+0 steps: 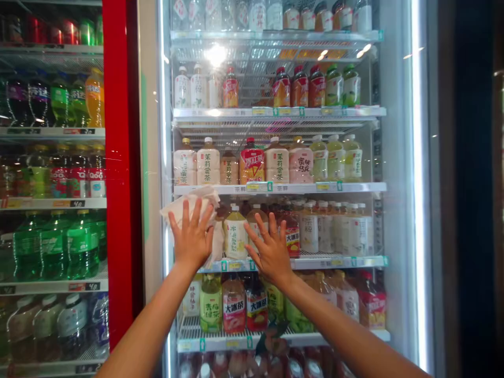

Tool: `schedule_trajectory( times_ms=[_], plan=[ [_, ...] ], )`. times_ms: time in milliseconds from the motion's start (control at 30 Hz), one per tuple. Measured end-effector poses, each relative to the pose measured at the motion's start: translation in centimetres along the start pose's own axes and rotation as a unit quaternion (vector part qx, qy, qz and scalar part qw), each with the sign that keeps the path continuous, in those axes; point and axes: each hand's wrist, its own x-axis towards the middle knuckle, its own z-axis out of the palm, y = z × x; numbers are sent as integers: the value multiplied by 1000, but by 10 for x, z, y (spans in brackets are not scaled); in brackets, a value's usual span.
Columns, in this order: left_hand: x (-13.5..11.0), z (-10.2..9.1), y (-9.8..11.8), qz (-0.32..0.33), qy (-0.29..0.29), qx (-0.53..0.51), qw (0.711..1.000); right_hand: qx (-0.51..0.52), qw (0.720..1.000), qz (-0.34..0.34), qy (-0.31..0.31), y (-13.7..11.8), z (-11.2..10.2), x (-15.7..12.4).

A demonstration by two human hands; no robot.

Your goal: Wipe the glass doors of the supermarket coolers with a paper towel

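Observation:
My left hand (192,236) lies flat with its fingers spread, pressing a pale cloth (210,195) against the glass door of a drinks cooler. Folds of the cloth show above the fingertips and to both sides of the palm. To its right, my right hand (271,249) is spread against the same glass, with nothing in it. Behind the glass, between the two hands, stands a bottle with a pale yellow label (235,233). Other bottles on that shelf are partly hidden by my hands and the cloth.
Bright light strips (419,184) run down both sides of the cooler. Several shelves of bottled drinks (277,161) fill it, and reflections show on the glass. On the left, beyond a red frame (120,157), a second cooler holds cans and green bottles (82,244).

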Motion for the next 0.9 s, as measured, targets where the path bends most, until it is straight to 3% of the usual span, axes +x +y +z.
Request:
schedule_trajectory(
  times_ms=[133,200,267,367,433,500,567,633,667,733,800,867,900],
  plan=[
    [-78,-14,25,52,-5,-12,999,-1,999,-45,-12,-4,-1,-23],
    [-101,-18,29,75,-10,-17,997,-1,996,-82,-34,4,-6,-26],
    [-83,-14,25,71,-11,-14,997,-9,992,-116,-48,20,-14,-16],
    [-12,1,23,26,2,1,1000,-27,992,-120,-42,50,-25,8],
    [19,10,36,18,8,4,1000,-29,995,-90,-26,65,-30,10],
    [12,12,59,53,7,-4,999,-31,997,-65,-14,75,-33,-6],
    [-19,8,80,128,0,-21,992,-39,997,-65,-21,84,-37,-31],
    [-43,4,90,206,-6,-39,978,-51,994,-84,-44,100,-45,-51],
    [-44,3,90,229,-7,-44,972,-60,992,-93,-55,112,-51,-55],
    [-16,6,84,241,-8,-48,969,-76,990,-103,-65,143,-65,-52],
    [35,13,80,199,1,-43,979,-82,990,-100,-64,178,-79,-38],
    [76,21,89,140,17,-37,989,-79,991,-87,-58,208,-89,-25],
    [85,24,100,127,22,-35,991,-78,993,-77,-52,220,-92,-22]
  ],
)
